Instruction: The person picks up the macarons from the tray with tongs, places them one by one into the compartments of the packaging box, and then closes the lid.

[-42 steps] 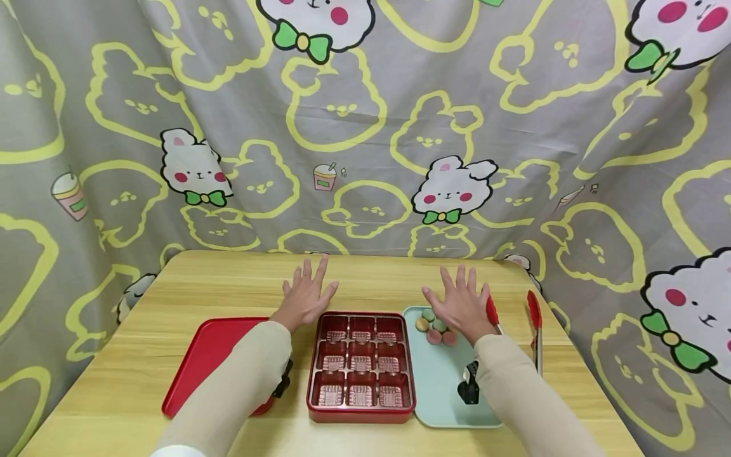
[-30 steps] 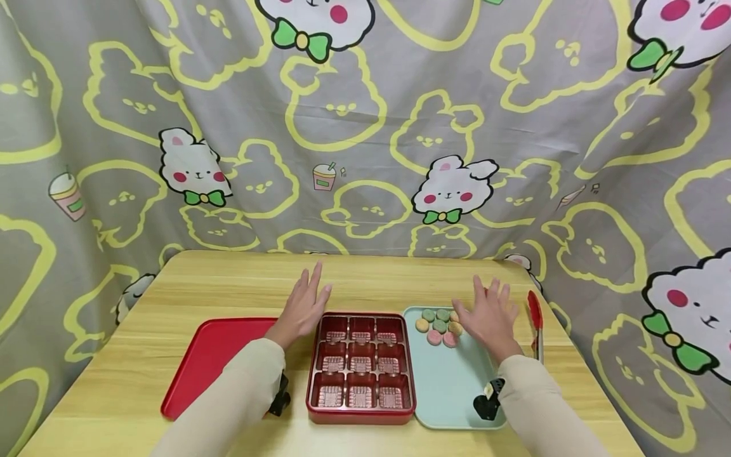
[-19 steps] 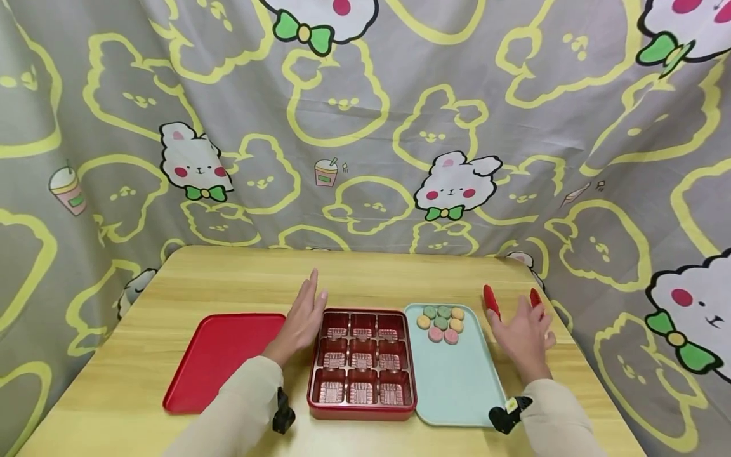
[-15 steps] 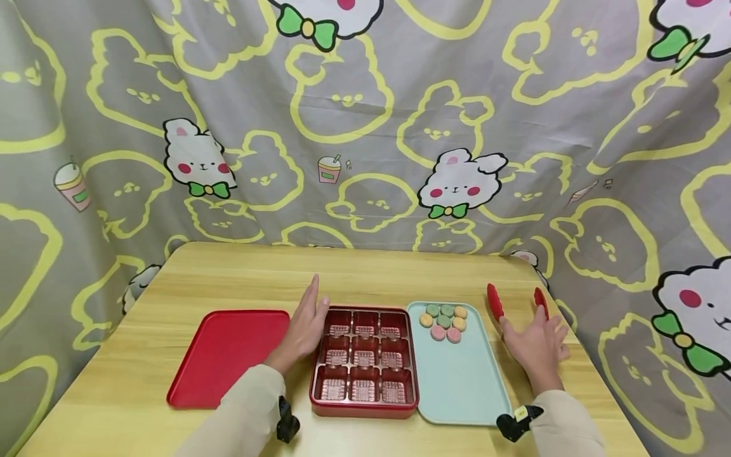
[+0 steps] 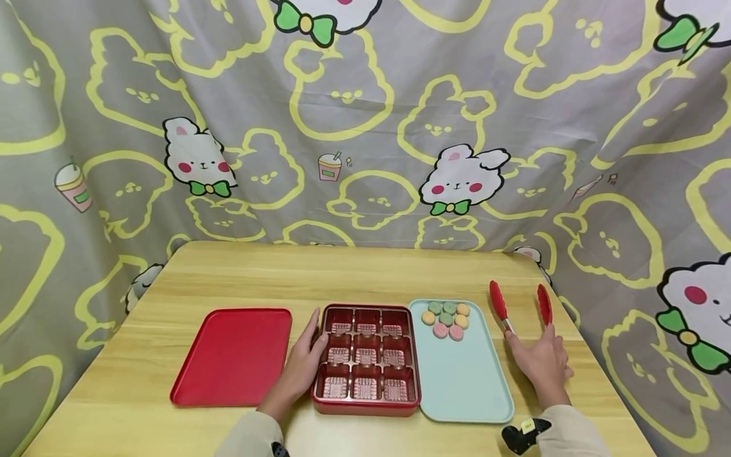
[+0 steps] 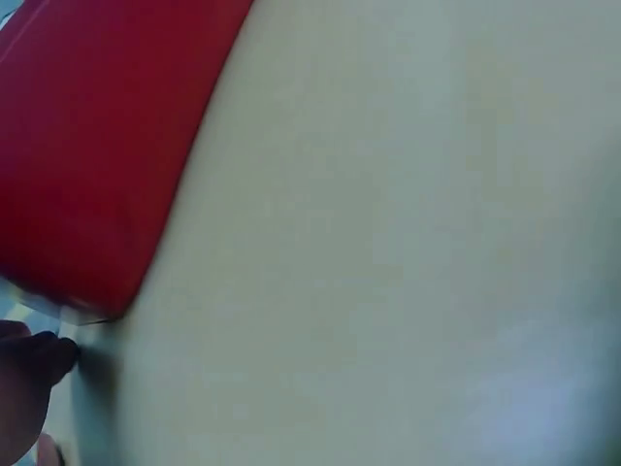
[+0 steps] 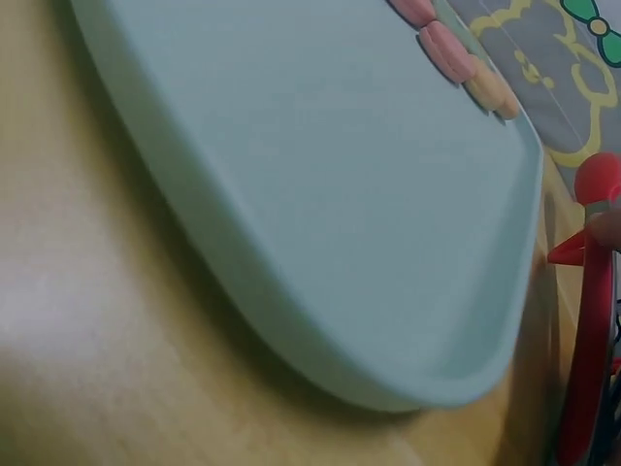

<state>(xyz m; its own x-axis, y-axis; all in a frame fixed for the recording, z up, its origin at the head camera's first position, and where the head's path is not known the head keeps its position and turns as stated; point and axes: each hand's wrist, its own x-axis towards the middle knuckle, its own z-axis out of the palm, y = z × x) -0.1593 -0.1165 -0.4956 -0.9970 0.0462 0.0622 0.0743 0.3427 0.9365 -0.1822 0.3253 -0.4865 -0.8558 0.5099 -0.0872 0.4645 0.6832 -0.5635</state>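
Tongs (image 5: 499, 301) with red tips lie spread apart at the right of the table. My right hand (image 5: 539, 365) holds them, thumb at one arm and fingers at the other; in the right wrist view a fingertip (image 7: 606, 229) touches the tongs' red part (image 7: 588, 340). At the left side of a dark red box (image 5: 365, 408) with a grid of compartments, my left hand (image 5: 302, 360) rests with its fingers fairly straight. In the left wrist view, the box wall (image 6: 107, 146) is beside dark, partly cropped fingers (image 6: 44, 357).
Several green, yellow and pink macarons (image 5: 440, 330) sit at the far end of a pale green tray (image 5: 465, 381), right of the box. A flat red tray or lid (image 5: 234, 355) lies at the left of the wooden table (image 5: 365, 266). A patterned curtain (image 5: 365, 146) hangs behind.
My right hand has moved from above the pale green tray rightward to the tongs and taken hold of them. My left hand has come down and back to the box's left side.
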